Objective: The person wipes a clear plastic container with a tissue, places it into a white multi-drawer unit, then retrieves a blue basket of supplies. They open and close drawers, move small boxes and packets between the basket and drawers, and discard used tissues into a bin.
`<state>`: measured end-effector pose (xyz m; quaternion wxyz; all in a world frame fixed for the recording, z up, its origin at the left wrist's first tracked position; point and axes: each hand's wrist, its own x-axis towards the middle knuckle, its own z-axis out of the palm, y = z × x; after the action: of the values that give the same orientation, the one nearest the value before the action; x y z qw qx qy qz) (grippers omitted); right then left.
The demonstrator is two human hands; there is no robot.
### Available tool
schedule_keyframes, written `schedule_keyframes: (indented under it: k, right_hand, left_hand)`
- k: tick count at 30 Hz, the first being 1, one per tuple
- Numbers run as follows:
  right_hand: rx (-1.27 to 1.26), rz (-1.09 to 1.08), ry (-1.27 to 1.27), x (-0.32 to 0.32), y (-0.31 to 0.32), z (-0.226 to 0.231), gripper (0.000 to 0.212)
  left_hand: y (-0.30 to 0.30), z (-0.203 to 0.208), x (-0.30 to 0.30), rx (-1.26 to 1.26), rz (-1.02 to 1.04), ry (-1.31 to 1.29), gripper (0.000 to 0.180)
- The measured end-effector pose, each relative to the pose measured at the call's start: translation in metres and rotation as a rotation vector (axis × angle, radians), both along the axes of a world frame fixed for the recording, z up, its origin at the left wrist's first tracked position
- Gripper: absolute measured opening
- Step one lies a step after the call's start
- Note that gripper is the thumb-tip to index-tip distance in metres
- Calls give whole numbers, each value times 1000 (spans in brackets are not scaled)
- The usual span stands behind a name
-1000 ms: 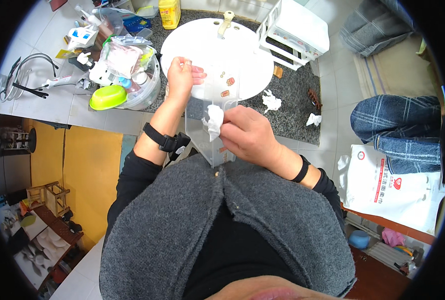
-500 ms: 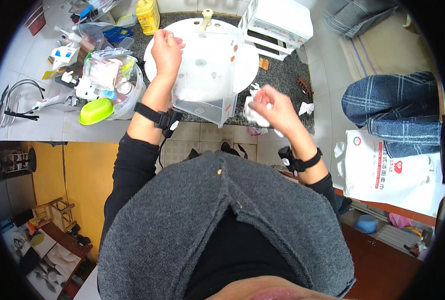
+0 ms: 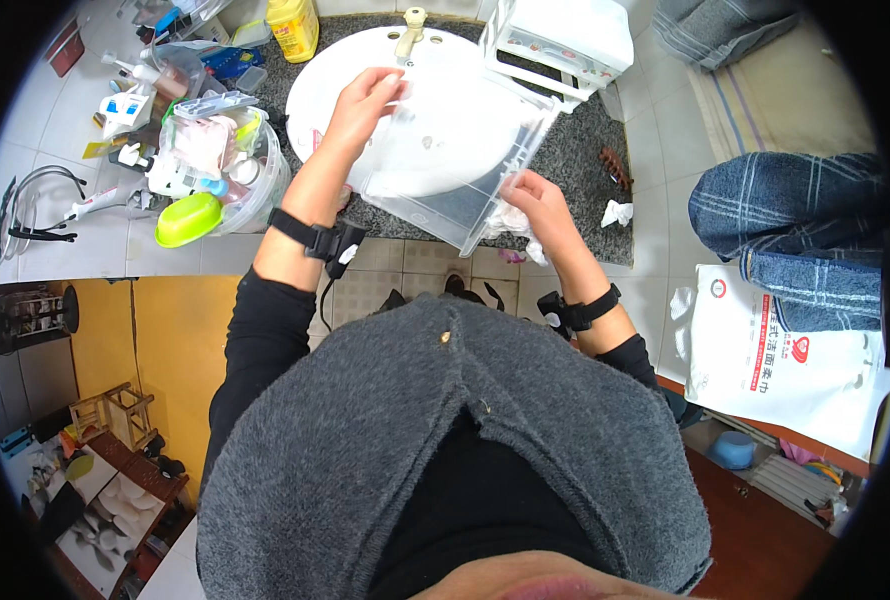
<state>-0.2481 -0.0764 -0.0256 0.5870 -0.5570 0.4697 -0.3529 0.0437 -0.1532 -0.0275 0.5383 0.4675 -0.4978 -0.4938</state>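
A clear plastic drawer [image 3: 420, 205] is tilted over the white washbasin [image 3: 315, 75]. My left hand [image 3: 365, 105] is closed at its far left edge, the fingers bent over the rim. At the drawer's right wall my right hand [image 3: 540, 205] is closed on a crumpled white tissue [image 3: 508, 222], which bunches below the fingers. Thumb and fingertips of that hand touch the wall's edge. Through the clear plastic the basin's drain shows. A cream tap [image 3: 411, 35] stands behind the drawer.
White drawer unit [image 3: 575, 45] at the basin's back right; yellow bottle [image 3: 293, 30] at back left. On the left, a tub of toiletries [image 3: 265, 190] and a green dish [image 3: 189, 220]. Another crumpled tissue [image 3: 617, 213] and a brown hair clip [image 3: 615, 168] lie on the dark counter.
The drawer has turned clockwise, its far end swinging right. My right hand has moved left and a little down with the tissue, from apart to touching the drawer's right wall.
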Motion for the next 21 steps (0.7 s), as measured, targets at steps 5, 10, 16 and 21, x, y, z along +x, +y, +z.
schedule_keyframes:
  k: [5, 10, 16, 21]
  right_hand:
    - [49, -80, -185, -16, 1, -9, 26]
    - [102, -83, -286, -13, -2, -17, 33]
    - [92, 85, 415, -12, -3, 5, 26]
    - [-407, -243, 195, 7, -22, 51, 13]
  left_hand:
    - [31, -21, 18, 312, -210, 210, 56]
    - [62, -29, -7, 260, -263, 615, 58]
    - [63, -27, -12, 164, 128, 532, 45]
    - [63, -16, -8, 206, 157, 410, 44]
